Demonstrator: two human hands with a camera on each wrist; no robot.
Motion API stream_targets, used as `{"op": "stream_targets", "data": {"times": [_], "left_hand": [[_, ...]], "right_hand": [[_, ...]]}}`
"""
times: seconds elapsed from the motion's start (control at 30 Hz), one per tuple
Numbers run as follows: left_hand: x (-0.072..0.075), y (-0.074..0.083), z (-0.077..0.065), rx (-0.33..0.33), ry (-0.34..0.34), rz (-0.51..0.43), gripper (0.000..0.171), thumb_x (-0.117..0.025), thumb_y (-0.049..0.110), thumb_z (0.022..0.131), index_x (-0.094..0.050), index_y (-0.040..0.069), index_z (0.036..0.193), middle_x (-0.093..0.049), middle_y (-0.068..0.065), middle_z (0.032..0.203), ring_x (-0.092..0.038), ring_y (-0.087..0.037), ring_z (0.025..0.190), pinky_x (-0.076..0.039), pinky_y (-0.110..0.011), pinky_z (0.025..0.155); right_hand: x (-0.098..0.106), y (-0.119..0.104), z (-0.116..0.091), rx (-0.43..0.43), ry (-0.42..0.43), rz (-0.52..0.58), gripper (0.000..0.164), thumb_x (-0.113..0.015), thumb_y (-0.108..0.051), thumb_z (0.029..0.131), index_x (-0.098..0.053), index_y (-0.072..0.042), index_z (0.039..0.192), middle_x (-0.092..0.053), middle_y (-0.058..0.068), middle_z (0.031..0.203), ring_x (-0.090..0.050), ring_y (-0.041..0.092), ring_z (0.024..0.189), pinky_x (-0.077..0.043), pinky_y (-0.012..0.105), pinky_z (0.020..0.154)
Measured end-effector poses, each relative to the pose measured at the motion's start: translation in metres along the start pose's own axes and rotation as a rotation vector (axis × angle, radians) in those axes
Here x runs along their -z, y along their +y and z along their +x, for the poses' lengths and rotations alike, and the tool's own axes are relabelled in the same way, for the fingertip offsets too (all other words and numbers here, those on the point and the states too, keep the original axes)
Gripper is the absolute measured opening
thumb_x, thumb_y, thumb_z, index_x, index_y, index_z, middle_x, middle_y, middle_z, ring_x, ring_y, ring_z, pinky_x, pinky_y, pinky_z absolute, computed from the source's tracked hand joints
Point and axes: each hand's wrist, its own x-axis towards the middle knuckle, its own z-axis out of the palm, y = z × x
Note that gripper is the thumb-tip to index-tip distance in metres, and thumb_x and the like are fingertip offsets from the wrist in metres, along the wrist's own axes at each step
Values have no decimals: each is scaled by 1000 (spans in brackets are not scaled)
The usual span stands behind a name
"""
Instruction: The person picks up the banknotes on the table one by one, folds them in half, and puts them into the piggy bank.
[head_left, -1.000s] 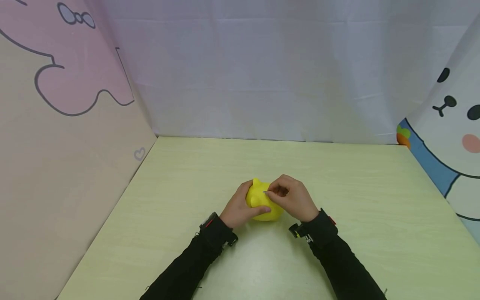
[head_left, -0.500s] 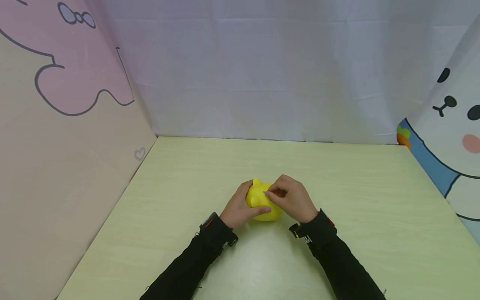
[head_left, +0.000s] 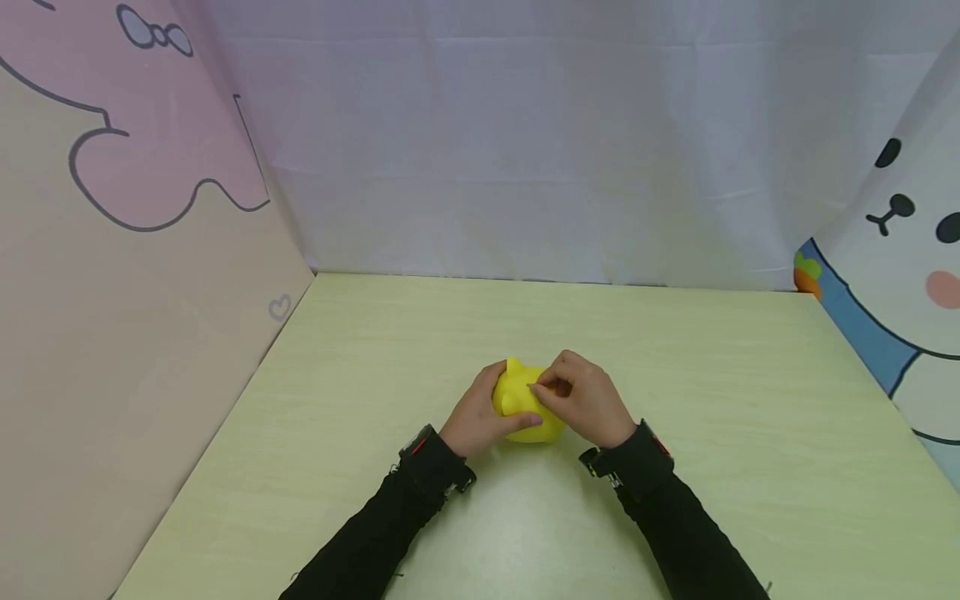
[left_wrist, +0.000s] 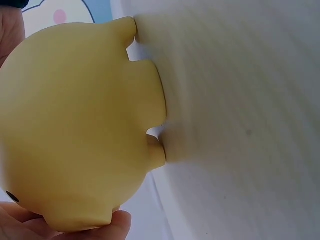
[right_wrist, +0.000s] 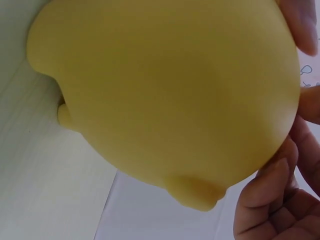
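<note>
A yellow piggy bank (head_left: 521,407) stands on the table, its snout (left_wrist: 77,217) towards the left. My left hand (head_left: 482,412) grips its head end, with the thumb along the near side and the fingers round the far side. Over its top, my right hand (head_left: 588,398) has thumb and forefinger pinched together. At those fingertips shows a small grey coin-like piece (head_left: 530,385), too small to make out surely. In the right wrist view the curled right fingers (right_wrist: 265,200) lie beside the upper part of the bank. The top under the right hand is hidden.
The pale wooden table (head_left: 390,333) carries the piggy bank. A white cloth (head_left: 525,142) hangs behind its back edge. Printed panels, one pink and cream (head_left: 135,275) at the left and one with a white cartoon animal (head_left: 915,250) at the right, flank it.
Almost nothing differs. Both hands keep their places at the piggy bank, and the grey tip at the right fingertips shows slightly less than a second ago.
</note>
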Motion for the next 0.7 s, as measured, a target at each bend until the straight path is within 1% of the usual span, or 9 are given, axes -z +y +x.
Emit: {"op": "stream_targets", "data": {"times": [0.17,0.3,0.37,0.43,0.53,0.6,0.7], "left_hand": [[1,1,-1,-7,-5,21,89,-78,39,83,-29,9,151,-44,-10,139,-52,-19,99,-49,-31,83],[5,4,-1,-32,-11,49,80,-73,41,87,-34,9,149,-46,-10,138,-52,-20,99,-48,-33,84],[7,6,-1,-49,-9,64,73,-69,42,90,-37,9,147,-46,-11,140,-53,-23,106,-48,-37,90],[10,7,-2,-48,2,92,70,-64,46,93,-38,10,148,-45,-11,145,-51,-25,121,-45,-42,101],[14,8,-2,-51,20,138,70,-56,49,97,-36,9,150,-39,-10,154,-39,-27,141,-34,-46,115],[18,7,-2,-61,36,163,69,-51,49,99,-34,8,152,-35,-11,157,-31,-28,147,-28,-48,119],[23,5,-2,-94,77,217,64,-46,45,103,-32,8,153,-34,-11,158,-25,-31,149,-23,-50,120]], "right_hand": [[0,0,0,10,-6,1,7,-76,-11,85,-73,-5,83,-54,0,77,-47,8,67,-45,21,61],[3,1,0,9,-19,27,8,-75,-13,87,-74,-6,86,-56,0,78,-48,7,67,-46,21,62],[5,2,0,2,-23,39,7,-73,-13,88,-74,-6,87,-57,0,79,-48,8,68,-46,21,63],[7,3,1,-6,-16,40,6,-72,-13,89,-74,-7,88,-59,1,81,-49,8,69,-46,22,64],[12,6,1,-14,17,16,5,-70,-10,90,-74,-8,90,-61,2,83,-50,9,70,-46,22,64],[15,9,2,-18,51,-18,4,-70,-9,90,-74,-8,91,-63,3,84,-51,11,70,-47,24,64],[20,15,1,-17,100,-80,5,-68,-9,91,-73,-7,93,-63,5,86,-55,15,73,-51,29,67]]}}
